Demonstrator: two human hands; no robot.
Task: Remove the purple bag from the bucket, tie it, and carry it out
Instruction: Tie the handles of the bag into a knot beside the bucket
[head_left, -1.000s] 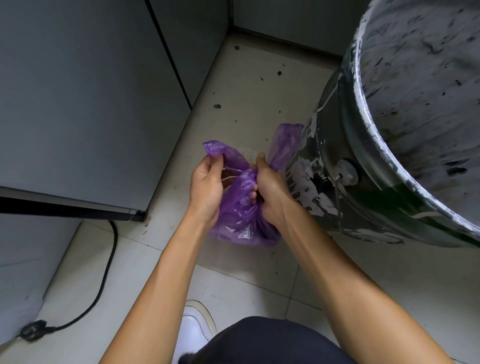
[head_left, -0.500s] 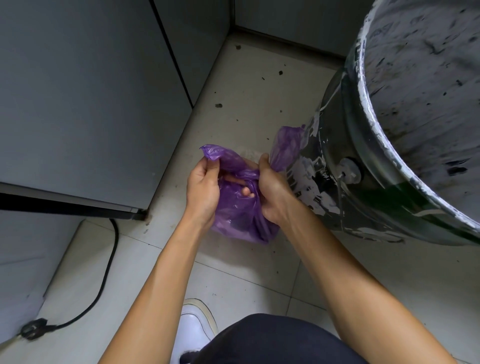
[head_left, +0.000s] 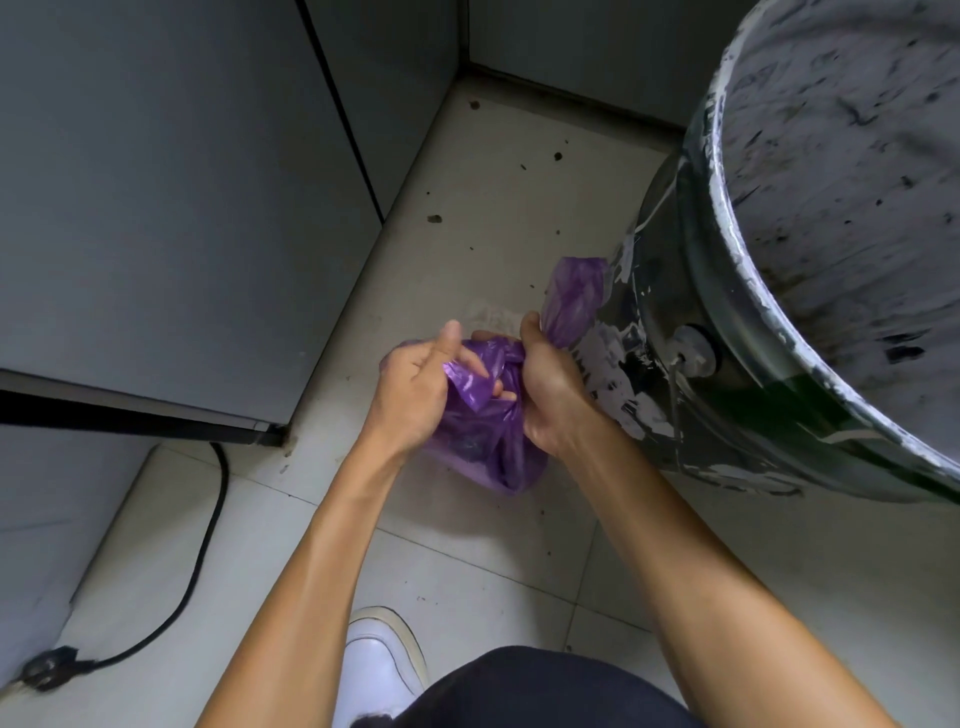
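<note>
The purple bag (head_left: 480, 441) hangs in the air between both hands, out of the bucket and above the tiled floor. My left hand (head_left: 415, 395) grips one twisted end of the bag's mouth and folds it across toward the right. My right hand (head_left: 550, 384) holds the other end, which sticks up as a purple flap (head_left: 574, 296) beside the bucket's wall. The bucket (head_left: 727, 249) is large, dark and smeared with white paint, at the right; its grey inside shows no bag.
A grey cabinet (head_left: 171, 208) fills the left side, leaving a narrow strip of floor toward the far corner. A black cable with a plug (head_left: 208, 566) lies on the floor at lower left. My white shoe (head_left: 379, 660) is at the bottom.
My left hand has brought its end of the bag down and across toward the right hand; that end no longer sticks up. The right hand still holds its flap upright.
</note>
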